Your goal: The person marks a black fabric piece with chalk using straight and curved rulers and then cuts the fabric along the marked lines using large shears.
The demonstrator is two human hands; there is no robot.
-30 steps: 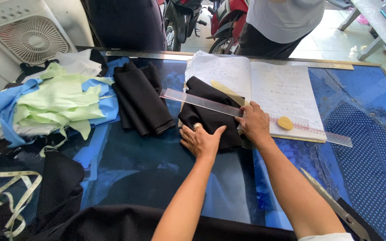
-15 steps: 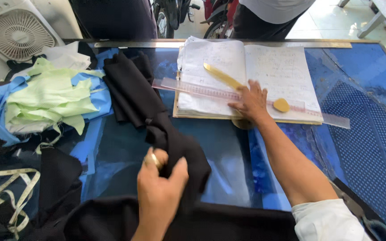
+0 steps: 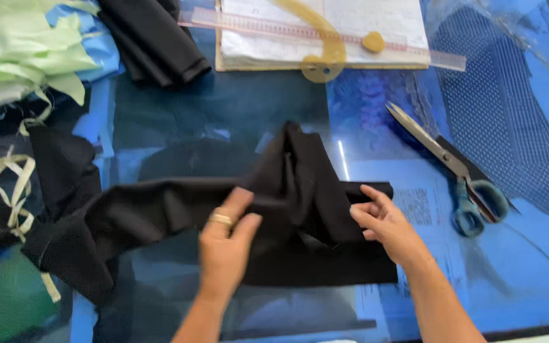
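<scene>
1. Near the table's front edge, the left hand (image 3: 223,244), a ring on one finger, pinches a fold of the black cloth (image 3: 300,209); the grip is clenched on the fabric, apparently to steady it.
2. Right hand (image 3: 386,225): fingertips grasp the cloth's right edge, so the piece is drawn flat between the two hands.
3. Black cloth: lies on the glass-topped table (image 3: 528,267), centre front, with one peak bunched up and a long tail trailing towards the left edge.
4. Scissors (image 3: 455,171): rest just right of the cloth, apart from it, within easy reach.
5. Far edge: an open notebook (image 3: 325,28) carries a clear ruler (image 3: 274,26) and a yellow curve template (image 3: 325,47).
6. Far-left corner: green and blue fabric (image 3: 33,54), heaped aside.
</scene>
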